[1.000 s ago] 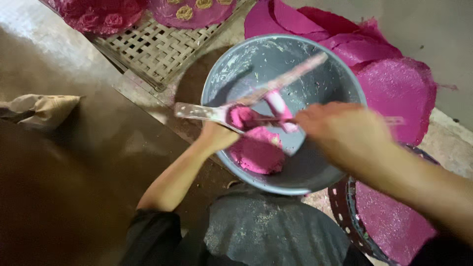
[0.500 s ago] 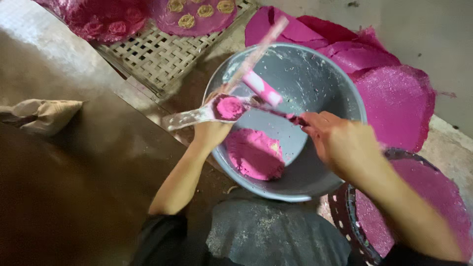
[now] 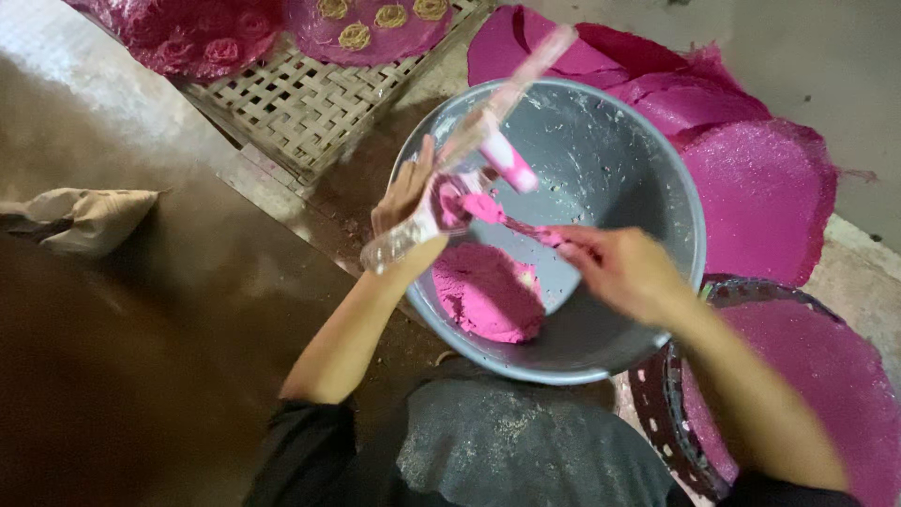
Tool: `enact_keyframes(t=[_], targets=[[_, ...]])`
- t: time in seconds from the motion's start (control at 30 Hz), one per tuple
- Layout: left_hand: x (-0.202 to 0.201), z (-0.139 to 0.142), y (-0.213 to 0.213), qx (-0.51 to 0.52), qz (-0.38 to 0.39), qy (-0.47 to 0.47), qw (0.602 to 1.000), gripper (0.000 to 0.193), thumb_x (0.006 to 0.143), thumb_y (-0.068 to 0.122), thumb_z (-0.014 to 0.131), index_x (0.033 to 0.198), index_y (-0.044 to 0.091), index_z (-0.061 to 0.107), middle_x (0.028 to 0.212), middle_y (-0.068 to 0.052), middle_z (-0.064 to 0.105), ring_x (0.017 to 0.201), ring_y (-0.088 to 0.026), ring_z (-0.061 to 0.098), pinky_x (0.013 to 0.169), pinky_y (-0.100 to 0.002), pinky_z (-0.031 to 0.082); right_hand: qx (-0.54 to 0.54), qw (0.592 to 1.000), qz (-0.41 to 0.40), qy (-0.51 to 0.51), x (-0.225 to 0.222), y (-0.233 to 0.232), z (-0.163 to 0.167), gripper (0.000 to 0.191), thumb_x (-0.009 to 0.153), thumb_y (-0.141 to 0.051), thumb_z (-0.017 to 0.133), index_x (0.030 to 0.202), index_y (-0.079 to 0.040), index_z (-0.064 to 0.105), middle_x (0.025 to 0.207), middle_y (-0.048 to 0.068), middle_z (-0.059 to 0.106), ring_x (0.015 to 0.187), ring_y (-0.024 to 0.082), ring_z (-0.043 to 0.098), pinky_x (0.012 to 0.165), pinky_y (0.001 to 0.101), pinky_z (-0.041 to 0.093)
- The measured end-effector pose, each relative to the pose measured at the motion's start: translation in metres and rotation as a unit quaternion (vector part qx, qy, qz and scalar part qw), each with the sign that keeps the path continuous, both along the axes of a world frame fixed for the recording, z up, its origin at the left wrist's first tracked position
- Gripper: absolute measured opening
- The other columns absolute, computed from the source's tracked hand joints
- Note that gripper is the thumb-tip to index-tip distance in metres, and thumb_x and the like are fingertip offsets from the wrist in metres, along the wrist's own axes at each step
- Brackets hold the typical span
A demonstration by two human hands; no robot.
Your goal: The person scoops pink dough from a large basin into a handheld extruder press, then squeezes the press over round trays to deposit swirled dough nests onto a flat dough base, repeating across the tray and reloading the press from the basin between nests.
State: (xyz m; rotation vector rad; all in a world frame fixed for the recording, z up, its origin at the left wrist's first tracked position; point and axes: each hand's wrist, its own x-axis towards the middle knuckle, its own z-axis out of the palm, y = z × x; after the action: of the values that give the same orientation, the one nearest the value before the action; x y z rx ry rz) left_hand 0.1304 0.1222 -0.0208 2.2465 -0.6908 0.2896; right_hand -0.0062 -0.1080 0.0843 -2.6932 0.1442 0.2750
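Observation:
A grey bowl (image 3: 648,160) holds a lump of pink dough (image 3: 488,296) at its near left side. My left hand (image 3: 405,202) grips a long clear mould (image 3: 469,150) that slants over the bowl's left rim, with pink dough packed into its middle. My right hand (image 3: 624,272) holds a spoon (image 3: 526,228) smeared with pink dough, its tip touching the dough in the mould.
Several flat pink discs (image 3: 760,188) lie to the right of the bowl. A woven bamboo tray (image 3: 300,103) at the back carries pink discs with yellow coils. A dark round basket (image 3: 676,413) topped by a pink disc stands at the near right. A crumpled cloth (image 3: 89,216) lies on the left.
The mould has swung from nearly level to a steep slant toward the bowl's far rim. My right hand has drawn in and now presses the spoon at the mould's filled part.

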Motion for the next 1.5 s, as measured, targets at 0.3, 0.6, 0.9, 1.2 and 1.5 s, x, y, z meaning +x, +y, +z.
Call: enact_keyframes(t=[0.3,0.6,0.9,1.2,1.5], targets=[[-0.016,-0.032,-0.022,0.031,-0.177,-0.017,0.984,0.065,0.086,0.032,0.075,0.145,0.017,0.053,0.139,-0.015,0.065,0.124,-0.034,0.064,0.104,-0.044,0.049,-0.356,0.898,0.245,-0.085,0.009,0.046,0.025,0.015,0.092,-0.022,0.059,0.100,-0.013,0.068,0.088,0.009,0.073,0.077,0.028,0.075,0.059,0.0420,0.060],[-0.005,-0.024,0.001,0.046,-0.172,-0.095,0.979,0.066,0.080,0.021,0.078,0.142,0.014,0.057,0.154,-0.012,0.053,0.135,-0.037,0.054,0.111,-0.046,0.044,-0.367,0.903,0.207,-0.089,-0.006,0.049,0.067,0.020,0.093,-0.022,0.059,0.111,-0.018,0.066,0.082,0.005,0.068,0.070,0.026,0.072,0.055,0.0408,0.057],[0.036,-0.027,0.039,-0.167,-0.062,0.107,0.978,0.043,0.089,0.015,0.073,0.130,0.005,0.068,0.119,-0.012,0.074,0.104,-0.024,0.070,0.087,-0.038,0.057,-0.200,0.970,0.052,-0.128,-0.033,-0.005,-0.007,0.032,0.096,-0.021,0.055,0.126,-0.014,0.066,0.101,0.012,0.072,0.078,0.034,0.072,0.063,0.0479,0.057],[-0.041,-0.088,-0.025,-0.437,-0.364,0.587,0.576,0.029,0.082,0.000,0.066,0.111,-0.002,0.067,0.098,-0.012,0.067,0.087,-0.020,0.065,0.076,-0.033,0.054,0.522,0.804,0.122,-0.257,0.009,-0.014,-0.093,0.074,0.114,-0.044,0.059,0.163,0.000,0.025,0.152,0.026,0.044,0.132,0.037,0.050,0.108,0.0493,0.044],[-0.046,-0.021,-0.006,-0.153,-0.326,0.255,0.897,0.039,0.083,0.017,0.082,0.117,0.008,0.067,0.108,-0.004,0.072,0.101,-0.018,0.071,0.091,-0.035,0.057,0.386,0.816,0.165,-0.398,-0.013,-0.007,-0.017,0.041,0.101,-0.040,0.066,0.119,-0.004,0.059,0.135,0.025,0.062,0.102,0.032,0.070,0.084,0.0381,0.062]])
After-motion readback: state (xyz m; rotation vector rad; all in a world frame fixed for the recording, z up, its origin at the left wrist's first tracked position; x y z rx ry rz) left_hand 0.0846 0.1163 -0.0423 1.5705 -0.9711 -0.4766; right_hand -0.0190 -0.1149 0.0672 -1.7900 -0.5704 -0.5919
